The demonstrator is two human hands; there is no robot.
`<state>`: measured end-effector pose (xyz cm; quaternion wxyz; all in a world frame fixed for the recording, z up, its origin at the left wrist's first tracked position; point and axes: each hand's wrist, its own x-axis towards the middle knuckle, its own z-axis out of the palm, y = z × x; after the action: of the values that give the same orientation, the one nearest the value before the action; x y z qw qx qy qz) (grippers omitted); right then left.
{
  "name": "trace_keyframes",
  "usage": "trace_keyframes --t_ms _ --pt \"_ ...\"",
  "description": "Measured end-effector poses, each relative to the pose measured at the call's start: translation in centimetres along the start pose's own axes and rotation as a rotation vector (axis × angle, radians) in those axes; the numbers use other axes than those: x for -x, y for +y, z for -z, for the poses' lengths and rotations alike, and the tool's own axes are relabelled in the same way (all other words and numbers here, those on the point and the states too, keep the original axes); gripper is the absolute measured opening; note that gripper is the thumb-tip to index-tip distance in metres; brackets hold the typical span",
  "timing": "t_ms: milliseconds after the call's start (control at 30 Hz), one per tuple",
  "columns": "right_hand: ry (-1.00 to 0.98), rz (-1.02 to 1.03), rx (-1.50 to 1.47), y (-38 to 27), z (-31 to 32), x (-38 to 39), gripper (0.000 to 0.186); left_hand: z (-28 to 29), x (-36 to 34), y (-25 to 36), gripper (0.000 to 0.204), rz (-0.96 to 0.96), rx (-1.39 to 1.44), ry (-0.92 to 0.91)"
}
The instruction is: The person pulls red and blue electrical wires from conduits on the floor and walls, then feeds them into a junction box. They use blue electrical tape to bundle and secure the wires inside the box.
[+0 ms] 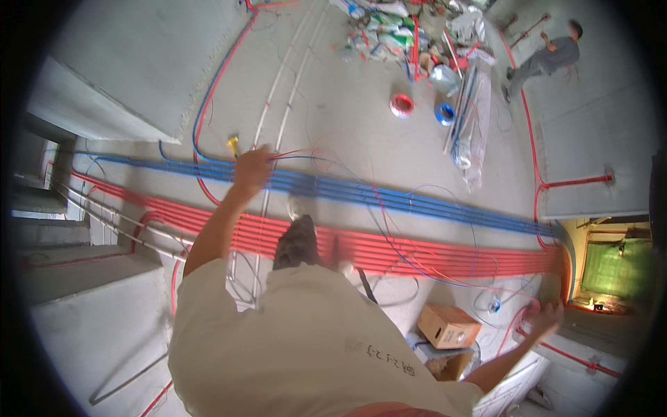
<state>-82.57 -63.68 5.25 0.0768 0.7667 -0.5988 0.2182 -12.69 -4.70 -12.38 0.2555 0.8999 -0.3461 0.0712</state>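
Looking down from the person's head, through the left one of two wide fisheye cameras worn side by side. Facing forward and steeply floorward, showing everything upright and unmirrored. Sitting nearest to the pale shirt (292, 333) and filling the lower middle with it. Taking in the left hand (253, 170) left of centre and the right hand (545, 319) toward the lower right. Spanning the floor (347, 90) onward to the debris heap (396, 31), far off at the top. Bending the long red pipes (410, 257) and blue pipes (340, 189) toward the dark, rounded rim.
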Motion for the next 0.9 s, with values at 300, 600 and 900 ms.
trace_keyframes --t_ms 300,600,900 --pt "-1.339 0.408 -1.006 -27.4 4.9 18.9 0.06 1.2 7.3 37.2 0.026 -0.394 0.586 -0.502" --pt "-0.476 -0.071 -0.715 6.5 13.3 17.6 0.013 -6.4 3.3 18.2 0.019 -0.292 0.167 -0.742" --pt "-0.061 -0.283 -0.125 36.4 17.8 18.8 0.02 -6.3 1.9 16.0 0.039 -0.362 -0.314 -0.014"
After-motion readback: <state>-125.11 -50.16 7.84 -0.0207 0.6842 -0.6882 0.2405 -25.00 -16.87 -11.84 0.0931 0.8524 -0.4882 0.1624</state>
